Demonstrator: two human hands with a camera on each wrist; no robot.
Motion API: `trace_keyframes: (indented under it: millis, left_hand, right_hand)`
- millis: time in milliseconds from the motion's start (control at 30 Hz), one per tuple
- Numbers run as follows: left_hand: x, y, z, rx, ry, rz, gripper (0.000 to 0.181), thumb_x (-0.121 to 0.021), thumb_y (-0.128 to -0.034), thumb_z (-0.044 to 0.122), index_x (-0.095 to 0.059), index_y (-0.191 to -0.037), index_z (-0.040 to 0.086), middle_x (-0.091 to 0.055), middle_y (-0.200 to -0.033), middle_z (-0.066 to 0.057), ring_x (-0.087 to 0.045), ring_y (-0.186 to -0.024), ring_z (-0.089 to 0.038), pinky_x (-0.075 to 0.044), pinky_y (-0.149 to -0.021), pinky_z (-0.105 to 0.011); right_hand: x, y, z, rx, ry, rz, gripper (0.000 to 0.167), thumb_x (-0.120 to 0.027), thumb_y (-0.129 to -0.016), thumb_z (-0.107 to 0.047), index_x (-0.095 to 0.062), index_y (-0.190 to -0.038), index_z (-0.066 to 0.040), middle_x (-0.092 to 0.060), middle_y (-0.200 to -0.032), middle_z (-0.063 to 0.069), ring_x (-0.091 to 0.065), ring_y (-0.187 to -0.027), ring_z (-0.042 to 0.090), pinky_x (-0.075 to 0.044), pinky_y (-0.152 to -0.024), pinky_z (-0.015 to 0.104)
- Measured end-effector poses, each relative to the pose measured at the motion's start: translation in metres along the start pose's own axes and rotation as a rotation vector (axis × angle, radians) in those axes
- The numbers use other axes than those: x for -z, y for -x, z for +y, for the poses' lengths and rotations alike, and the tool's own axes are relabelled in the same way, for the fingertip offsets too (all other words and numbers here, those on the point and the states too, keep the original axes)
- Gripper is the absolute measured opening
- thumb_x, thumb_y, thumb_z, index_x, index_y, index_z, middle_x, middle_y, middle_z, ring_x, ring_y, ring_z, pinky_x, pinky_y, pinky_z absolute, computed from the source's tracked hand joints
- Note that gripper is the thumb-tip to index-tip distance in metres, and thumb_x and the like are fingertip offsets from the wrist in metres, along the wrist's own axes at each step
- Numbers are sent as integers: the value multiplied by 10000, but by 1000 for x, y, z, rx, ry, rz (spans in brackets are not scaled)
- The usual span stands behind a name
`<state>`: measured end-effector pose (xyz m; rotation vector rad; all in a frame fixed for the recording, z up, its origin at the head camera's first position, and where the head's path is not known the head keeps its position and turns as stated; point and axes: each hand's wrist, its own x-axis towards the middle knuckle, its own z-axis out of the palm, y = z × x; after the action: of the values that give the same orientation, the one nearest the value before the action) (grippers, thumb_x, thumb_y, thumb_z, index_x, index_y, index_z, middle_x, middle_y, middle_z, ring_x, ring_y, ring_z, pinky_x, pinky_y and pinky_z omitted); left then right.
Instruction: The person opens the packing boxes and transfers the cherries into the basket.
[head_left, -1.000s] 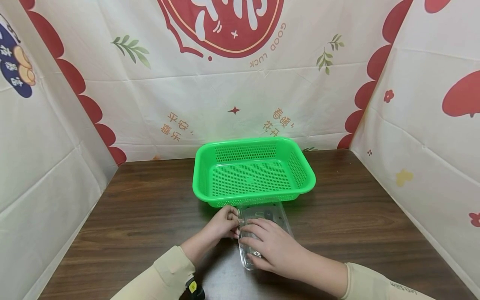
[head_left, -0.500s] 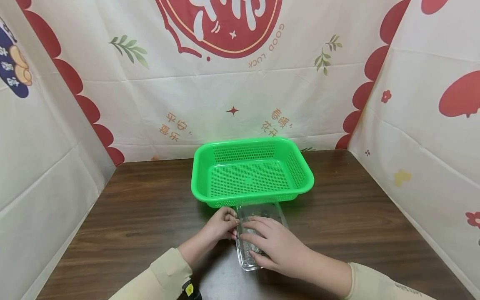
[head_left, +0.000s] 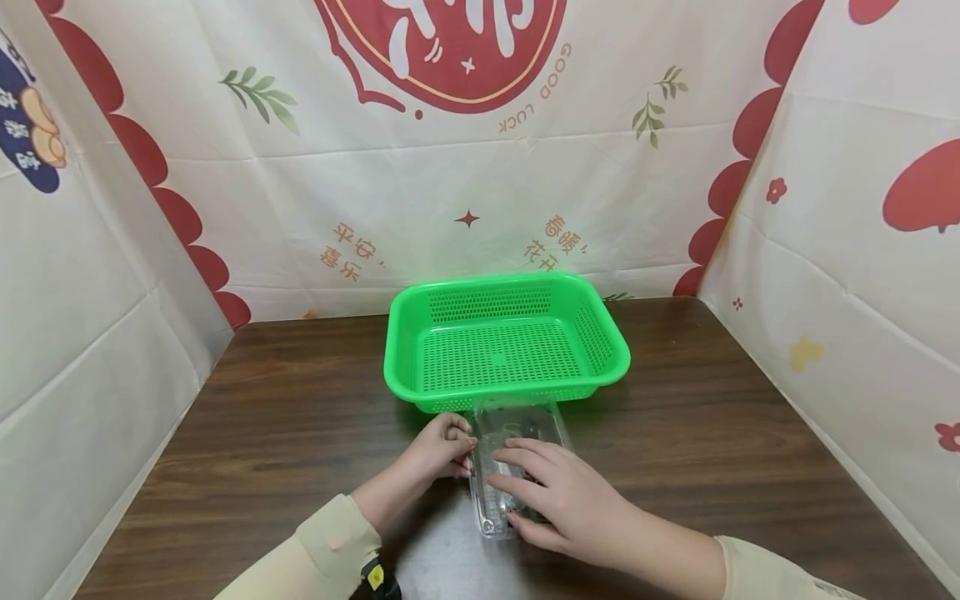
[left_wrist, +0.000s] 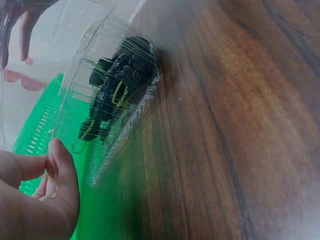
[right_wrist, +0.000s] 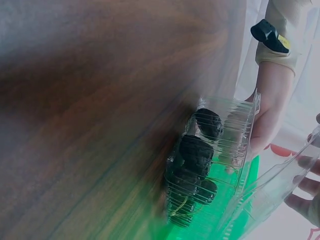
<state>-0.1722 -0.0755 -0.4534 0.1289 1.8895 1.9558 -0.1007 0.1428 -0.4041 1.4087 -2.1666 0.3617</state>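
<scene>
A clear plastic clamshell box (head_left: 489,510) rests on the table in front of the green basket. Through its ribbed wall in the left wrist view show dark, rounded pieces with yellow-green stems (left_wrist: 122,75), resembling black grapes. My left hand (head_left: 442,450) pinches the box's left rim between thumb and forefinger. Over the box lies my right hand (head_left: 562,493), its bent, spread fingers holding the clear lid (right_wrist: 280,185). That lid stands tilted away from the base in the right wrist view. My right hand hides much of the box from above.
Just beyond the box sits a green perforated basket (head_left: 498,394), very close to the box's far end. Dark wood-grain tabletop (head_left: 300,400) spreads to both sides. A printed white cloth (head_left: 420,183) encloses the back and sides.
My right hand has shifted slightly right, drawing the lid away from the box's left rim. The left hand keeps its pinch there, almost unmoved.
</scene>
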Motion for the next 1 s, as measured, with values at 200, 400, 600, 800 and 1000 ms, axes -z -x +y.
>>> trace_keyframes:
  millis: [200, 400, 600, 800, 1000]
  left_hand:
    - [2, 0, -2, 8, 1, -3, 191, -537, -930, -63, -428, -1086, -63, -549, -797, -72, -547, -557, -138, -509, -527, -270]
    - [3, 1, -2, 5, 8, -5, 189, -534, -932, -58, -429, -1089, -59, -559, -821, -86, -547, -566, -142, -516, -540, -276]
    - [3, 2, -4, 15, 15, -4, 195, -540, -924, -68, -431, -1085, -59, -559, -818, -94, -543, -564, -141, -511, -531, -266]
    - [3, 4, -4, 23, 21, -4, 199, -545, -917, -75, -431, -1080, -58, -558, -815, -93, -544, -566, -139, -510, -527, -261]
    - [4, 7, -2, 14, 20, -3, 198, -546, -917, -75, -427, -1074, -56, -576, -801, -97, -543, -559, -139, -510, -521, -258]
  right_hand:
    - [4, 3, -2, 1, -11, 19, 324, -559, -965, -292, -657, -1221, -119, -569, -1297, 114, -507, -1236, 294, -436, -972, 448]
    - [8, 5, -3, 2, -26, 93, 333, -508, -988, -298, -669, -1211, -110, -571, -1300, 118, -523, -1220, 299, -472, -923, 453]
    - [14, 8, -3, -5, -15, 146, 358, -480, -1003, -312, -670, -1214, -93, -564, -1313, 121, -539, -1199, 316, -446, -957, 431]
    - [20, 11, -2, -9, -28, 192, 353, -494, -1005, -307, -669, -1204, -74, -571, -1296, 148, -542, -1182, 343, -377, -1046, 383]
    - [27, 12, -2, -3, -45, 245, 375, -519, -999, -301, -663, -1192, -14, -577, -1270, 184, -552, -1133, 380, -311, -1094, 341]
